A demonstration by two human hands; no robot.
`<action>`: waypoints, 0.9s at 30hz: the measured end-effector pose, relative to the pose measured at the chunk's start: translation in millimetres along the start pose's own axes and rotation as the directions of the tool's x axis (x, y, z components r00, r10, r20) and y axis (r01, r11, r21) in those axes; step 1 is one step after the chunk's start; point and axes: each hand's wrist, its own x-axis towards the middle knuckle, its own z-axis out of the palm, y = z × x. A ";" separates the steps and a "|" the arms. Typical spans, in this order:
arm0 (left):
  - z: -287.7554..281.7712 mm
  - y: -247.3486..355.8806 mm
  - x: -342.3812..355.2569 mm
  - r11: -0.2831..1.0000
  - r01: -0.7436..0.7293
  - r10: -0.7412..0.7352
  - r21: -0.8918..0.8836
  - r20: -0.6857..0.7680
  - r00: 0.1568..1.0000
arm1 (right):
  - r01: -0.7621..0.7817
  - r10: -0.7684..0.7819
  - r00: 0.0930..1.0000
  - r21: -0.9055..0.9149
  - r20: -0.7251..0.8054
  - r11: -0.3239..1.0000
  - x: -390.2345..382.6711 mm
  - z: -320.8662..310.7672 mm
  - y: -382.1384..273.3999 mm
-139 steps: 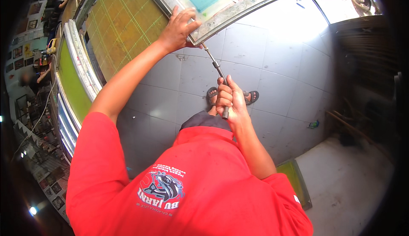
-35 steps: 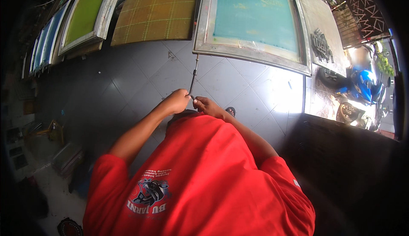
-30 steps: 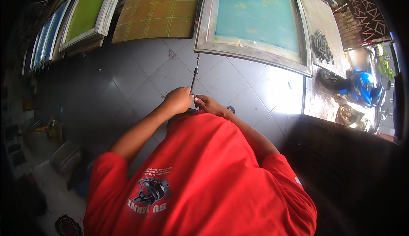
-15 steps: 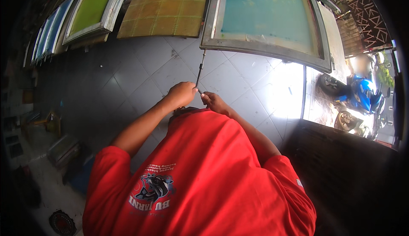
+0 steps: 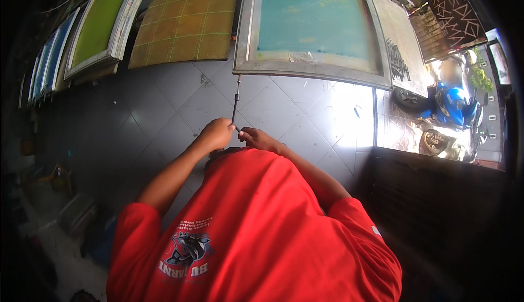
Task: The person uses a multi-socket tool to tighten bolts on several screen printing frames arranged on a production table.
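Note:
Both my hands meet low in front of my red shirt, around a thin dark rod [image 5: 236,105] with a paler, metallic far end. My left hand [image 5: 216,134] is closed on the rod's near part. Beside it, my right hand [image 5: 257,139] pinches the short angled piece at the rod's near end. From my hands the rod points away, its tip by the lower edge of a grey-framed screen [image 5: 308,68] with blue-green mesh. Whether the tip touches that frame I cannot tell. My fingers partly hide the near end.
Left of the blue-green screen are a brown panel [image 5: 185,26] with a yellowish grid and a green framed screen [image 5: 103,21]. Grey tiles [image 5: 169,103] cover the floor. A dark low wall [image 5: 436,193] stands at right; beyond the sunlit opening is a blue motorcycle [image 5: 452,105].
The whole view has shifted, so the screens, hands and rod appear further left and slightly lower. My grip on the rod looks the same.

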 end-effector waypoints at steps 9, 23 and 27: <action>-14.2 13.6 -1.1 0.990 0.137 -0.139 0.037 0.070 0.988 | 0.156 -0.572 0.614 -0.627 -0.543 0.763 -58.8 -127.9 -53.7; 24.9 55.2 11.7 0.914 0.301 -0.306 0.272 -0.025 0.952 | -0.600 -0.467 0.407 -0.615 -0.785 0.512 -129.3 -368.4 26.5; 31.3 54.0 11.8 0.926 0.341 -0.313 0.163 -0.177 0.933 | -0.559 -0.543 0.461 -0.705 -0.702 0.437 -128.0 -366.0 25.2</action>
